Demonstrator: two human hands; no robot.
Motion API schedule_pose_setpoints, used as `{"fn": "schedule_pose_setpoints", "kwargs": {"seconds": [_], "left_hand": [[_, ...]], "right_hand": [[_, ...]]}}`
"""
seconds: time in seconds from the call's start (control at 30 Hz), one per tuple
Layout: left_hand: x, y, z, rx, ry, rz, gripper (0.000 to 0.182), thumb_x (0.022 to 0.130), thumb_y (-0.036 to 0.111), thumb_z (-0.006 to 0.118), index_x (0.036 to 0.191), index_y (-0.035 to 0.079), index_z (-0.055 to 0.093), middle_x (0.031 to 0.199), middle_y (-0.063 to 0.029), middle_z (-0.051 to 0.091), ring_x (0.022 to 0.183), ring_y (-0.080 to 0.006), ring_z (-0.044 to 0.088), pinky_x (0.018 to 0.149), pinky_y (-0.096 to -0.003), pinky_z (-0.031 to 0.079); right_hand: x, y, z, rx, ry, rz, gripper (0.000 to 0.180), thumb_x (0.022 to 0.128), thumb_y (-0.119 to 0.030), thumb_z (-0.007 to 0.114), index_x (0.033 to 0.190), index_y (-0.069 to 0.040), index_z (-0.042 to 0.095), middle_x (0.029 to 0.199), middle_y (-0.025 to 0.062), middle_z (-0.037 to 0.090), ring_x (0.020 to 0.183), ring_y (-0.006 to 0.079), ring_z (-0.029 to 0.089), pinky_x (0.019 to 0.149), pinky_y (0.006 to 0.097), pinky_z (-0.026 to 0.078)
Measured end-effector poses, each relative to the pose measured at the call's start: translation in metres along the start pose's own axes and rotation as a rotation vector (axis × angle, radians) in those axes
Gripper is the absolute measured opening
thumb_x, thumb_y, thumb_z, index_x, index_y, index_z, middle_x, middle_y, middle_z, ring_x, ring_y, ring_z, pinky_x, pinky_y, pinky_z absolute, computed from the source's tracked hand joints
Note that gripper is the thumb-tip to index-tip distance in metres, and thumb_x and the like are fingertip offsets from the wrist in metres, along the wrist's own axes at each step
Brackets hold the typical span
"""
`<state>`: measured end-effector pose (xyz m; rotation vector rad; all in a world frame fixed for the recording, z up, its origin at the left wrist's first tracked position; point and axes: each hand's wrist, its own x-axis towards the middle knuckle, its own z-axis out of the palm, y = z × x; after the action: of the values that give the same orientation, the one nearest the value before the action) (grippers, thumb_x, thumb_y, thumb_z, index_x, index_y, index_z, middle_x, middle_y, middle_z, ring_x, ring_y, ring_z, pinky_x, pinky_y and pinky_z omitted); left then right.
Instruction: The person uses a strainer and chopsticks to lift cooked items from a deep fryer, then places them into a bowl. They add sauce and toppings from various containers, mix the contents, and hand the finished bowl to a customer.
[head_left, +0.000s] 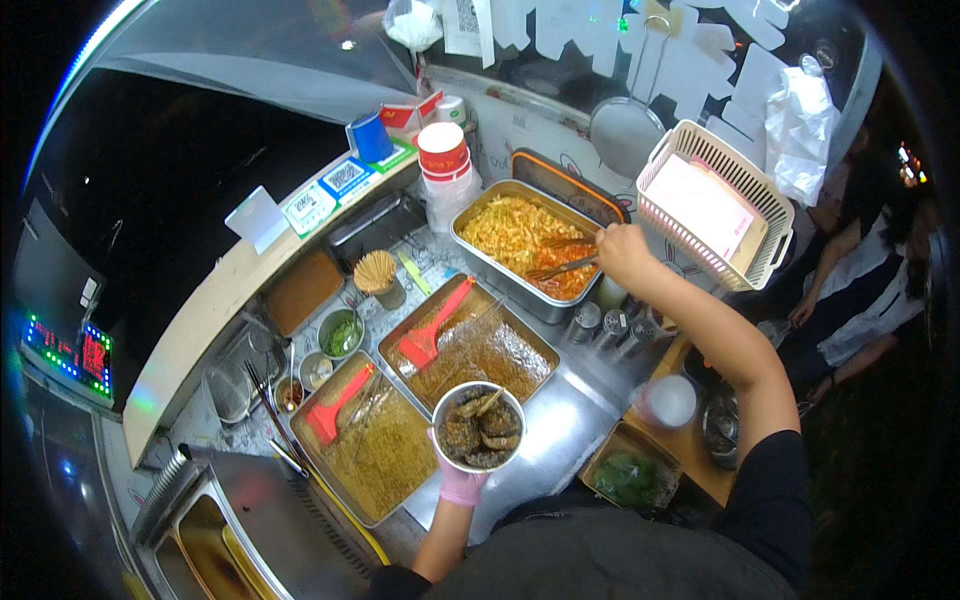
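My left hand (459, 484), in a pink glove, holds a paper cup (517, 409) from below. Dark browned pieces of food (480, 431) sit in the cup, with what looks like a wooden stick among them. Up and to the right, my bare right hand (624, 253) grips serving tongs (559, 268). The tong tips are apart, over a deep steel pan (506, 281). Chopped yellowish vegetables (510, 223) fill one side of that pan, and a redder mix (566, 274) lies under the tongs.
Two shallow sauce trays (551, 367) (375, 517) with red brushes (429, 341) (337, 405) lie between cup and pan. Skewers (376, 274) stand in a holder beside a bowl of chopped greens (343, 335). Shakers (583, 322) and a plastic basket (757, 279) are right. A fryer (217, 517) sits lower left. People (847, 247) are at right.
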<state>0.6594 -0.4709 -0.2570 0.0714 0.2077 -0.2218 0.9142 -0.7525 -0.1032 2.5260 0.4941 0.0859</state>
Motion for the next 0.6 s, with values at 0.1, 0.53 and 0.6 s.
{"fn": "schedule_pose_setpoints", "kwargs": {"seconds": [0.1,0.53,0.6], "left_hand": [[0.002,-0.003,0.024,-0.052,-0.074,-0.051,0.073,0.087,0.064,0.042,0.143,0.016,0.038,0.146,-0.0168,0.036,0.136,-0.0443,0.028,0.101,-0.0730,0.026],[0.018,0.020,0.029,0.115,-0.040,0.006,0.071,0.084,0.061,0.052,0.142,0.022,0.038,0.148,-0.0125,0.034,0.140,-0.0415,0.021,0.105,-0.0728,0.016],[0.019,0.021,0.030,0.162,-0.048,0.012,0.071,0.084,0.061,0.051,0.142,0.022,0.039,0.148,-0.0130,0.034,0.139,-0.0416,0.022,0.105,-0.0726,0.016]], "right_hand": [[0.032,-0.014,0.042,0.032,0.026,0.008,0.022,0.088,-0.019,0.050,0.094,-0.012,0.070,0.095,0.0030,0.069,0.089,0.0185,0.066,0.068,0.0350,0.050],[0.023,-0.009,0.072,0.318,0.243,0.091,0.028,0.084,-0.033,0.062,0.078,-0.006,0.066,0.075,0.0108,0.067,0.067,0.0246,0.067,0.057,0.0365,0.052],[0.023,-0.002,0.059,0.271,0.292,0.101,0.029,0.083,-0.034,0.063,0.078,-0.006,0.066,0.073,0.0104,0.067,0.066,0.0244,0.067,0.057,0.0365,0.052]]}}
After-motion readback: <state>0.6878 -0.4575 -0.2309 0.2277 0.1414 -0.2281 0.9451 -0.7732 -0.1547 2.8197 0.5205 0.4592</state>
